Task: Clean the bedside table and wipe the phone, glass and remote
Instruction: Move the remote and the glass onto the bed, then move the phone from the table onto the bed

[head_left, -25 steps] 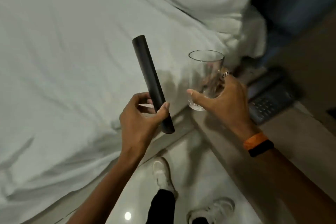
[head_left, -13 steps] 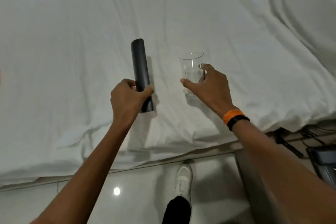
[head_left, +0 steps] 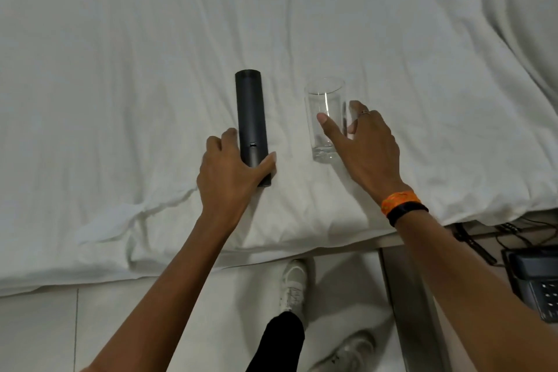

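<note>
Remote (head_left: 250, 112) and glass (head_left: 323, 96) now rest on the bed (head_left: 120, 69). Left hand (head_left: 229, 178) still curls round the remote's end; right hand (head_left: 368, 151) still wraps the glass.

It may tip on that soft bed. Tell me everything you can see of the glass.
The glass is a clear, straight-sided tumbler with a thick base, seemingly empty. It appears to stand upright on the white sheet near the bed's edge. The right hand holds it, thumb on its near wall, fingers round the far side, seen through it. The remote lies apart, to its left.
</note>
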A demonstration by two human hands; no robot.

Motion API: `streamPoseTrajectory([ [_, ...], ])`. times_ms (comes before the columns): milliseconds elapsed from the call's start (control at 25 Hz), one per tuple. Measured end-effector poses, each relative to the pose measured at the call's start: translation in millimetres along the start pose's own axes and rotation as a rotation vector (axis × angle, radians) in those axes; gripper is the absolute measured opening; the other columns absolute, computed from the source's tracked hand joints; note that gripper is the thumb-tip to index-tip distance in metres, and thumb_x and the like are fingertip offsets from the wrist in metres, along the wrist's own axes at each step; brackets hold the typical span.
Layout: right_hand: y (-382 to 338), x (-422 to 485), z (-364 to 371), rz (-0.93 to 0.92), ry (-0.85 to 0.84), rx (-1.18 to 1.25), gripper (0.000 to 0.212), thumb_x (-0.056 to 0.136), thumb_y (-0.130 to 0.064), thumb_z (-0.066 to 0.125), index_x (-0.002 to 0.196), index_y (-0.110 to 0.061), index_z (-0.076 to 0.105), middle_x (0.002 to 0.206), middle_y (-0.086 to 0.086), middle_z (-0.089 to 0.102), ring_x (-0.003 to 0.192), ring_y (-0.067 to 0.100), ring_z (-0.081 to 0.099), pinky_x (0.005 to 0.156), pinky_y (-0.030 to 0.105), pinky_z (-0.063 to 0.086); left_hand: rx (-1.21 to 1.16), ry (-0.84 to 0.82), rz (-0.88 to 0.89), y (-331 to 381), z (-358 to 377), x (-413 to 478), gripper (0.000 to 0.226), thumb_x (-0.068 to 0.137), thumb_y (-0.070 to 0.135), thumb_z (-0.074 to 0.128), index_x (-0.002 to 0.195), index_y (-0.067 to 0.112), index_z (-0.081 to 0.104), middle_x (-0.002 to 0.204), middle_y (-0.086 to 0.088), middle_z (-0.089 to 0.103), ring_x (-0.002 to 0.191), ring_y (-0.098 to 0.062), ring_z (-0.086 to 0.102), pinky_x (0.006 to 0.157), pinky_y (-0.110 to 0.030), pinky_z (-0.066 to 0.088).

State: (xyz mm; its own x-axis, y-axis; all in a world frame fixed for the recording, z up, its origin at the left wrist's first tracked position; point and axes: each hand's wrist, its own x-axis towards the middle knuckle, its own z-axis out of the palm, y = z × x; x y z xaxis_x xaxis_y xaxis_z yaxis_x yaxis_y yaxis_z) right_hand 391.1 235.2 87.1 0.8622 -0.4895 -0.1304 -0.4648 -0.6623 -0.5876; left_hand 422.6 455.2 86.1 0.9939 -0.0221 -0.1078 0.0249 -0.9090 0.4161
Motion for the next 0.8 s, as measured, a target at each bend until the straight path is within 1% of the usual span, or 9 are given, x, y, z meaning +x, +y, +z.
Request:
streamPoseTrajectory([
  [80, 13.4, -14.7, -5.4, -0.045, 0.094, -0.029, 0.087, 0.085, -0.082, 0.036, 0.145, -0.020, 0.048, 0.118, -0.001, 0.058, 0.115, 0.016, 0.053, 0.078, 0.030, 0.045, 0.016, 0.059, 0.020, 3.3, -2.2, -13.3, 0.083, 0.077, 0.071, 0.064, 0.141, 0.025, 0.042, 0.119, -0.004, 0.049, 0.103, -0.022, 0.056, 0.066, -0.030, 0.041],
  [160, 34.4, -33.4, -11.3, -0.135, 0.213, -0.136, 0.073, 0.091, -0.073, 0.041, 0.141, -0.020, 0.052, 0.125, 0.000, 0.056, 0.121, 0.018, 0.046, 0.079, 0.030, 0.044, -0.028, 0.110, 0.135, 15.6, -0.2, -34.9, 0.080, 0.082, 0.066, 0.062, 0.147, 0.027, 0.037, 0.122, -0.004, 0.049, 0.108, -0.020, 0.052, 0.063, -0.029, 0.044],
  [240, 59.8, -54.0, -16.4, -0.187, 0.333, -0.233, 0.060, 0.096, -0.061, 0.050, 0.139, -0.020, 0.055, 0.134, 0.003, 0.055, 0.126, 0.022, 0.045, 0.090, 0.037, 0.044, -0.095, 0.083, 0.331, 37.8, 9.2, -64.0, 0.071, 0.087, 0.058, 0.061, 0.147, 0.027, 0.039, 0.120, -0.001, 0.050, 0.108, -0.017, 0.053, 0.064, -0.025, 0.048],
  [320, 89.5, -75.3, -22.8, -0.148, 0.399, -0.246, 0.056, 0.095, -0.052, 0.056, 0.141, -0.020, 0.053, 0.144, 0.006, 0.050, 0.134, 0.026, 0.045, 0.101, 0.044, 0.040, -0.159, -0.017, 0.525, 65.9, 27.1, -94.9, 0.063, 0.088, 0.050, 0.060, 0.144, 0.026, 0.044, 0.117, 0.002, 0.049, 0.106, -0.016, 0.053, 0.067, -0.023, 0.050],
  [440, 149.3, -114.1, -41.2, 0.034, 0.429, -0.189, 0.058, 0.097, -0.050, 0.053, 0.147, -0.022, 0.045, 0.155, 0.006, 0.039, 0.143, 0.027, 0.038, 0.113, 0.047, 0.030, -0.243, -0.213, 0.727, 118.2, 65.7, -136.5, 0.060, 0.087, 0.040, 0.060, 0.143, 0.021, 0.049, 0.121, -0.001, 0.051, 0.109, -0.018, 0.053, 0.075, -0.026, 0.053],
  [520, 190.8, -138.8, -56.3, 0.141, 0.457, -0.156, 0.056, 0.099, -0.047, 0.052, 0.148, -0.023, 0.040, 0.156, 0.006, 0.035, 0.143, 0.027, 0.036, 0.114, 0.045, 0.029, -0.282, -0.342, 0.791, 151.4, 90.8, -156.1, 0.059, 0.089, 0.034, 0.062, 0.144, 0.016, 0.050, 0.125, -0.006, 0.052, 0.113, -0.022, 0.053, 0.083, -0.031, 0.054],
  [680, 287.4, -183.3, -85.0, 0.395, 0.569, -0.123, 0.051, 0.098, -0.033, 0.061, 0.144, -0.011, 0.049, 0.152, 0.017, 0.042, 0.139, 0.033, 0.042, 0.116, 0.039, 0.032, -0.280, -0.621, 0.825, 218.0, 155.4, -194.0, 0.058, 0.095, 0.033, 0.058, 0.149, 0.021, 0.041, 0.134, -0.004, 0.046, 0.119, -0.019, 0.051, 0.091, -0.038, 0.054],
  [760, 331.6, -203.3, -93.4, 0.577, 0.624, -0.009, 0.050, 0.099, -0.026, 0.062, 0.143, -0.005, 0.050, 0.151, 0.021, 0.041, 0.138, 0.035, 0.042, 0.115, 0.038, 0.037, -0.275, -0.737, 0.795, 251.2, 193.3, -210.6, 0.059, 0.095, 0.034, 0.057, 0.150, 0.021, 0.039, 0.138, -0.004, 0.046, 0.122, -0.020, 0.051, 0.097, -0.040, 0.052],
  [800, 354.0, -211.3, -96.7, 0.681, 0.663, 0.103, 0.049, 0.100, -0.024, 0.061, 0.143, -0.004, 0.049, 0.152, 0.021, 0.039, 0.138, 0.034, 0.042, 0.114, 0.033, 0.039, -0.278, -0.776, 0.780, 270.2, 215.2, -218.1, 0.060, 0.094, 0.032, 0.058, 0.150, 0.020, 0.039, 0.139, -0.006, 0.047, 0.124, -0.022, 0.052, 0.100, -0.041, 0.050],
])
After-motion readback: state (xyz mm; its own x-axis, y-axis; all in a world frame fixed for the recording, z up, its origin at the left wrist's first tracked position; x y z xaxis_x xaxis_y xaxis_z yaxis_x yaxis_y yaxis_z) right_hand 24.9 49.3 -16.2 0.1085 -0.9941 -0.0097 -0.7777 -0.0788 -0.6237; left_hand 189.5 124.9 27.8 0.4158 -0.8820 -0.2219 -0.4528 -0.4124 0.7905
